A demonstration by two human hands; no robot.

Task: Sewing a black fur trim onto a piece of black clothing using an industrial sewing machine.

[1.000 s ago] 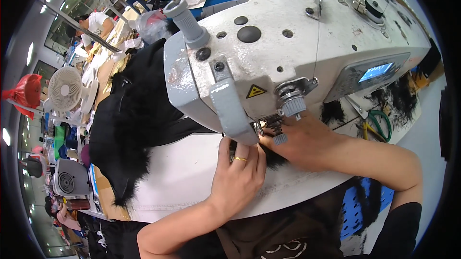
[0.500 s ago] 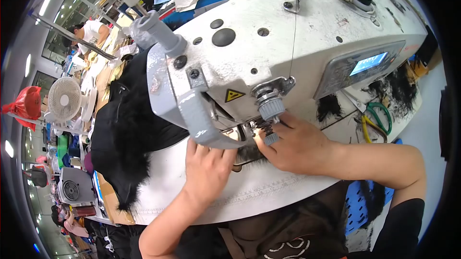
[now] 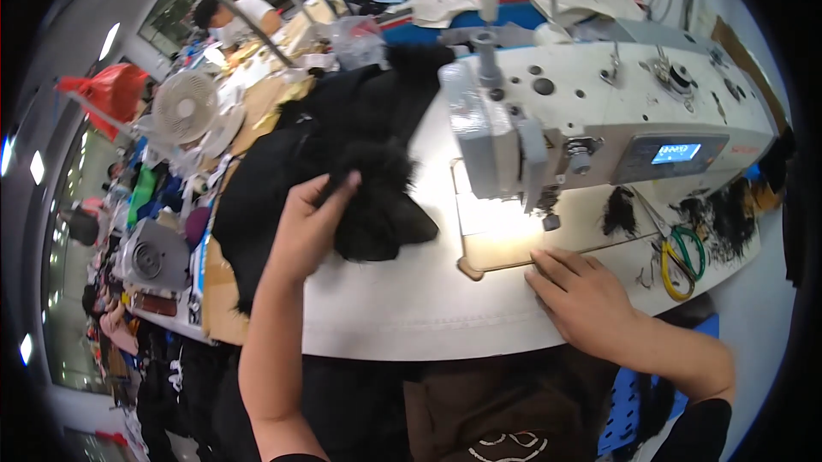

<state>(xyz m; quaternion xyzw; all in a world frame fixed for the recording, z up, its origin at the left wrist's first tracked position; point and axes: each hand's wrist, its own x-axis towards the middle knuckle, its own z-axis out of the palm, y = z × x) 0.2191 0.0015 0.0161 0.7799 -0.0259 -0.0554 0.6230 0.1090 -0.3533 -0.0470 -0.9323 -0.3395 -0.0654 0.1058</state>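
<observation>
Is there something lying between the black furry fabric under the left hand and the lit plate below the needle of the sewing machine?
Nothing visible does. The left hand rests on the black furry fabric, and only bare white table lies between it and the lit plate. The right hand lies flat in front of the plate, beside that path.
</observation>
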